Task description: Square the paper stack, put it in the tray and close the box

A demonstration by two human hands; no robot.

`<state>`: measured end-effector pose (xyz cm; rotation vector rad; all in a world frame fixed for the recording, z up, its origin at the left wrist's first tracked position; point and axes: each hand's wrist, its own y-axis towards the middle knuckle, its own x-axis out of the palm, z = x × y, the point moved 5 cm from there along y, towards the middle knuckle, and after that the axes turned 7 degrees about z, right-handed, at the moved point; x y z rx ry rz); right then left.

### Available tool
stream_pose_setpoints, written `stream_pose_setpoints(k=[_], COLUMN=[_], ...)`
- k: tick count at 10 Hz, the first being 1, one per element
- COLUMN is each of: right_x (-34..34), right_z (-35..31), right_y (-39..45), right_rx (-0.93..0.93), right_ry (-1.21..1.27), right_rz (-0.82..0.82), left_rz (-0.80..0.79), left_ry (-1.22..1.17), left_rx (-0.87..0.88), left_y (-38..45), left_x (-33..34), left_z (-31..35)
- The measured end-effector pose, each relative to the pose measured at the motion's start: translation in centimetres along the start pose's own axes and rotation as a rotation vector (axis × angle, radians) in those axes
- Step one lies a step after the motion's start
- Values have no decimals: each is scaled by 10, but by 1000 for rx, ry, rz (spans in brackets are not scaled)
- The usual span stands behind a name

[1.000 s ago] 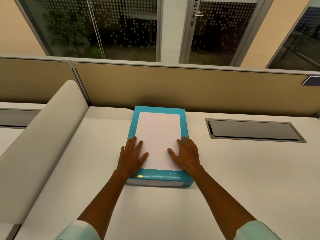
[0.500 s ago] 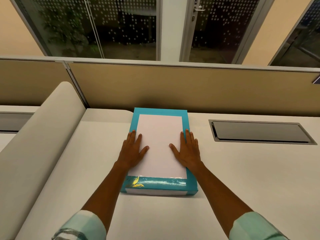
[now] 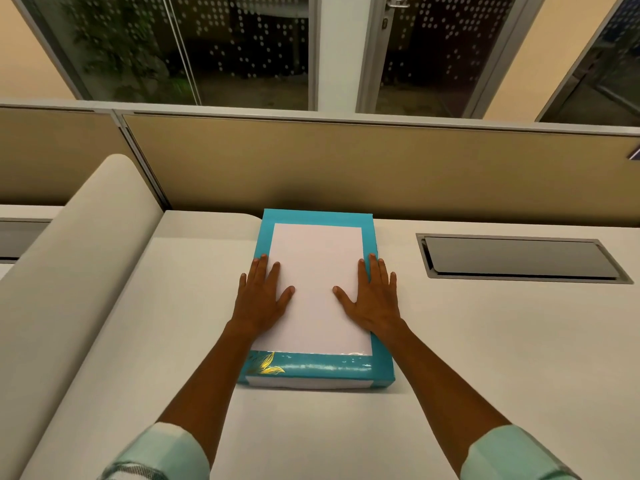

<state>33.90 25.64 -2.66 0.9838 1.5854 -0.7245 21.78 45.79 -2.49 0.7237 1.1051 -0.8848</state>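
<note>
A flat teal box (image 3: 322, 368) with a gold leaf print lies on the white desk (image 3: 485, 358), its long side running away from me. A white paper sheet (image 3: 317, 271) lies flat on top, framed by the teal border. My left hand (image 3: 261, 296) rests palm down over the paper's left edge, fingers spread. My right hand (image 3: 372, 297) rests the same way over the right edge. Neither hand grips anything. A white layer shows along the box's near side.
A beige partition (image 3: 346, 161) stands right behind the box. A dark cable hatch (image 3: 519, 259) is set into the desk to the right. A rounded white divider (image 3: 69, 271) rises along the left. Windows lie beyond.
Both hands have slid forward along the paper's side edges, from the near end toward the middle. The view has tilted down a little, so more of the box's near end shows.
</note>
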Motion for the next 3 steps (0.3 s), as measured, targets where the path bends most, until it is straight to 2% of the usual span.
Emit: stream_pose_setpoints(k=[1, 2, 3], right_x=[-2, -8, -22], right_z=[2, 2, 1], right_y=[0, -1, -6], right_rx=[3, 0, 7], right_ry=[-33, -53, -27], right_rz=[-39, -37, 67], left_rz=[-45, -19, 77], left_ry=[-31, -50, -46], left_rx=[-9, -14, 19], left_y=[1, -1, -5], left_x=[-2, -8, -21], left_z=[1, 3, 15])
